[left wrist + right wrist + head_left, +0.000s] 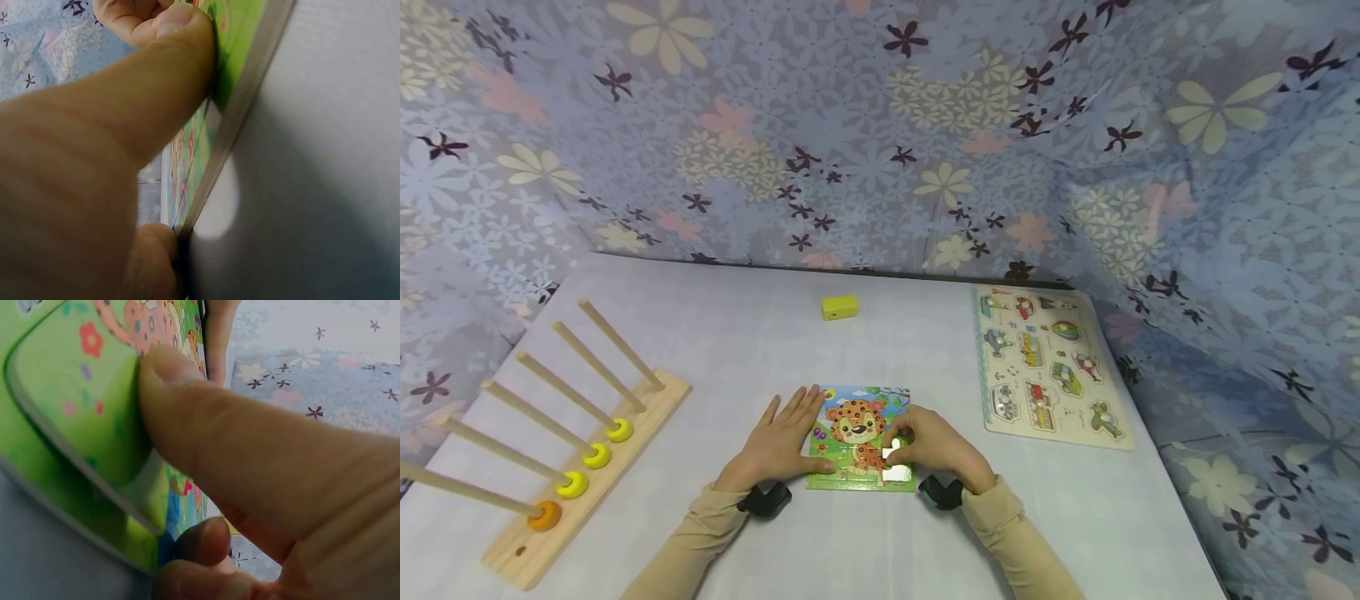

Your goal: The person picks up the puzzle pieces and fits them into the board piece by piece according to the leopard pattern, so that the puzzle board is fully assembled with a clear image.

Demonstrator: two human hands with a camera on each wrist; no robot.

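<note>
A leopard jigsaw puzzle (857,429) lies flat at the front middle of the table. My left hand (782,442) rests at its left edge, fingers straight and spread, the thumb lying on its lower left part. Over the puzzle's right side, my right hand (928,442) has thumb and fingers bent together. In the right wrist view it pinches a green puzzle piece (81,406) with a red flower; the piece's near edge stands raised above the board. Bright white patches show beside the right fingers in the head view; whether glare or bare board, I cannot tell.
At the left stands a wooden peg rack (610,454) with tall dowels, several yellow rings and an orange one. A yellow block (839,307) sits toward the back. On the right lies a vehicle peg board (1052,367). Flowered cloth (850,150) hangs behind the table.
</note>
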